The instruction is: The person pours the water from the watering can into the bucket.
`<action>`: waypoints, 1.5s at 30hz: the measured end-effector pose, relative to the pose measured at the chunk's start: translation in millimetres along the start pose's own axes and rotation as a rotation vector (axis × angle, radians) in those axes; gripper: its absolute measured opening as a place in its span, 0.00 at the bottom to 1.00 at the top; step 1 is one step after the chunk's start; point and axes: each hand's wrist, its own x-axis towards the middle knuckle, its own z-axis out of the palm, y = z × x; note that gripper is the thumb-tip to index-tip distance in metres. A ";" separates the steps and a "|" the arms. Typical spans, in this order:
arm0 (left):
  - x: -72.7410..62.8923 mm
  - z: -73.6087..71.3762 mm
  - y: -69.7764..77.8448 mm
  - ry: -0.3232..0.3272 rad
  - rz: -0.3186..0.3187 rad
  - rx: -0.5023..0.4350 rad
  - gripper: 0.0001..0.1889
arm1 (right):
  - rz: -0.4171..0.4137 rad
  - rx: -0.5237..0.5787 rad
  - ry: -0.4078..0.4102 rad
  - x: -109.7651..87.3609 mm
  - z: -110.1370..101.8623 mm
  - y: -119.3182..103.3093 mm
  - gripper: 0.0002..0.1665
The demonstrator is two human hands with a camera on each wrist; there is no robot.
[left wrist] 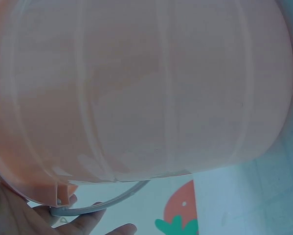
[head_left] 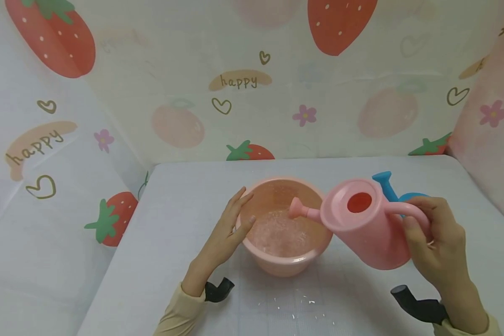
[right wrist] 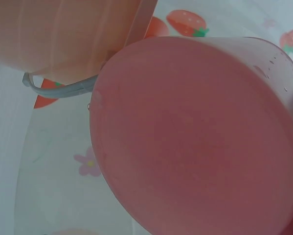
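A pink watering can (head_left: 363, 224) hangs tilted in my right hand (head_left: 438, 242), whose fingers wrap its handle. Its flared spout reaches over a peach bucket (head_left: 287, 268), and rippled, bubbly water (head_left: 277, 233) lies inside the bucket. My left hand (head_left: 222, 231) rests at the bucket's left rim with fairly straight fingers, the thumb over the rim. In the left wrist view, fingers (left wrist: 82, 225) spread beside the bucket's grey handle (left wrist: 102, 203). The can's round base (right wrist: 195, 137) fills much of the right wrist view and hides most of the right hand there.
Behind the pink can stands a blue watering can (head_left: 386, 186), mostly hidden. Water drops (head_left: 294, 315) dot the white table (head_left: 185, 186) near its front. Strawberry-printed sheets (head_left: 185, 60) rise at the back and sides.
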 end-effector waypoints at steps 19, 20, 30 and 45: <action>0.0 -4.0 0.4 0.012 0.012 -0.012 0.28 | 0.013 0.045 -0.036 6.1 -3.3 1.5 0.19; 0.0 -4.1 0.0 0.011 0.011 -0.010 0.28 | 0.015 0.050 -0.038 6.2 -3.6 1.4 0.18; 0.8 -5.4 -1.1 0.011 0.019 -0.010 0.27 | 0.014 0.152 -0.008 5.3 -1.6 1.8 0.15; -0.1 -0.8 0.1 0.005 -0.005 -0.023 0.27 | -0.005 0.176 -0.023 10.4 -2.7 -5.5 0.14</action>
